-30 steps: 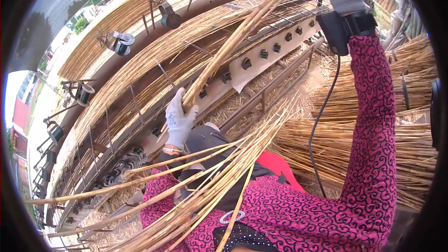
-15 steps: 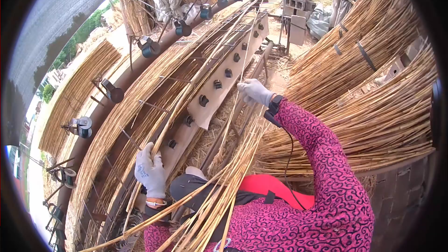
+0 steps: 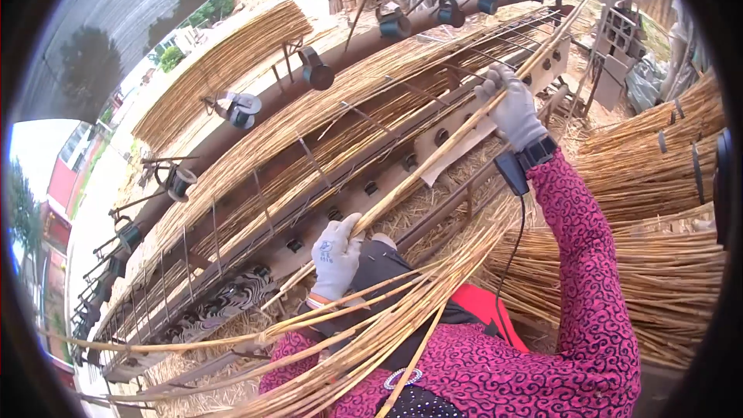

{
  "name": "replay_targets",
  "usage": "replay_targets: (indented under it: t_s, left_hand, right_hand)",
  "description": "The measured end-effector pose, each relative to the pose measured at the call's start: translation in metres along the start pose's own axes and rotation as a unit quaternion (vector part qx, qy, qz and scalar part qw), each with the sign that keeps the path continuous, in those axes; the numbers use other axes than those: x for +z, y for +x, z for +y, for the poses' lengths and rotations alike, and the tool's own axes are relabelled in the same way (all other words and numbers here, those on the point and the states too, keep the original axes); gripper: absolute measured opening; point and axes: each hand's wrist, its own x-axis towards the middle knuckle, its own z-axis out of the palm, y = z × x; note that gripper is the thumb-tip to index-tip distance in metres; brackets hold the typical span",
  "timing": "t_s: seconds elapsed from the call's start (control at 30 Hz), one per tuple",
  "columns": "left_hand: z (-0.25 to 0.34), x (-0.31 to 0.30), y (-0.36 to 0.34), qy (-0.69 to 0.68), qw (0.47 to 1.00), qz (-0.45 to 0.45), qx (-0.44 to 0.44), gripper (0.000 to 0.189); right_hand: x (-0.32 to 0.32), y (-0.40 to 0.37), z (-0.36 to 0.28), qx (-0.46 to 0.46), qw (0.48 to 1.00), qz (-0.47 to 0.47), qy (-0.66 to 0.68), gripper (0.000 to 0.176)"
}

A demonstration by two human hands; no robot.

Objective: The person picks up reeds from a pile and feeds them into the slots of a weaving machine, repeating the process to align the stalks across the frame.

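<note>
Left grip (image 3: 337, 251) closed round lower end of reed (image 3: 433, 161); right grip (image 3: 511, 108) closed round it higher up. Reed slants across near edge of frame (image 3: 387, 174). Risks: thin stalk may snap between my grips; tip may snag on wires; bundle (image 3: 387, 317) on my lap may slide off.

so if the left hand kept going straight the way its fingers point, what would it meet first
Probably the pale panel with dark knobs, just beyond the left hand gripping the reed stalk; depth is unclear.
</note>
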Motion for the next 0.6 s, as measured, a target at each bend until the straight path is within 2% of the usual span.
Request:
replay_targets:
  t_s: [0.03,0.1,0.13,0.17,0.2,0.23,0.27,0.3,0.33,0.37,0.4,0.43,0.47,0.53,0.57,0.6]
  left_hand:
    - [-0.013,-0.008,-0.003,0.046,0.998,-0.036,-0.014,0.041]
    - [-0.026,-0.007,-0.009,0.063,0.998,-0.011,0.009,0.045]
    - [-0.012,-0.013,-0.006,0.064,0.997,-0.037,-0.003,0.046]
    - [-0.009,-0.011,-0.007,0.052,0.998,-0.027,0.007,0.043]
    - [-0.011,-0.016,-0.011,0.041,0.999,-0.019,0.030,0.037]
    - [-0.017,-0.024,-0.019,0.064,0.996,-0.058,0.002,0.036]
    - [-0.027,-0.037,-0.032,0.084,0.991,-0.097,-0.031,0.035]
    - [-0.045,-0.052,-0.051,0.104,0.989,-0.099,-0.046,0.033]
    - [-0.065,-0.065,-0.071,0.122,0.986,-0.103,-0.055,0.031]
    - [-0.084,-0.077,-0.090,0.150,0.978,-0.113,-0.095,0.031]
    - [-0.104,-0.089,-0.109,0.193,0.966,-0.120,-0.125,0.033]
    - [-0.113,-0.102,-0.119,0.212,0.962,-0.097,-0.146,0.033]
    - [-0.119,-0.110,-0.124,0.228,0.957,-0.074,-0.164,0.033]
    - [-0.101,-0.119,-0.110,0.221,0.959,-0.046,-0.171,0.033]
    - [-0.086,-0.123,-0.096,0.221,0.962,-0.071,-0.145,0.033]
    - [-0.082,-0.129,-0.089,0.223,0.963,-0.094,-0.119,0.033]
  right_hand:
    - [0.006,-0.002,0.003,-0.015,1.000,-0.004,-0.017,0.017]
    - [0.030,-0.040,0.045,0.041,0.997,-0.071,-0.010,0.023]
    - [0.043,-0.077,0.079,0.121,0.968,-0.222,0.004,0.028]
    - [0.053,-0.118,0.109,0.204,0.940,-0.273,-0.020,0.033]
    - [0.060,-0.147,0.124,0.288,0.918,-0.268,-0.045,0.034]
    - [0.065,-0.149,0.127,0.283,0.926,-0.247,-0.044,0.034]
    - [0.068,-0.136,0.118,0.220,0.943,-0.248,-0.024,0.034]
    - [0.062,-0.104,0.108,0.139,0.960,-0.239,-0.039,0.037]
    - [0.077,-0.094,0.081,0.110,0.980,-0.143,-0.089,0.038]
    - [0.061,-0.048,0.066,0.103,0.982,-0.145,-0.061,0.036]
    - [0.038,-0.010,0.050,0.115,0.971,-0.208,-0.033,0.032]
    - [0.025,0.013,0.038,0.096,0.970,-0.216,-0.050,0.030]
    - [0.014,0.027,0.037,0.117,0.972,-0.200,-0.035,0.028]
    - [0.055,-0.038,0.074,0.149,0.968,-0.194,-0.048,0.026]
    - [0.070,-0.076,0.100,0.243,0.919,-0.308,-0.023,0.026]
    - [0.091,-0.111,0.109,0.316,0.885,-0.340,-0.032,0.022]
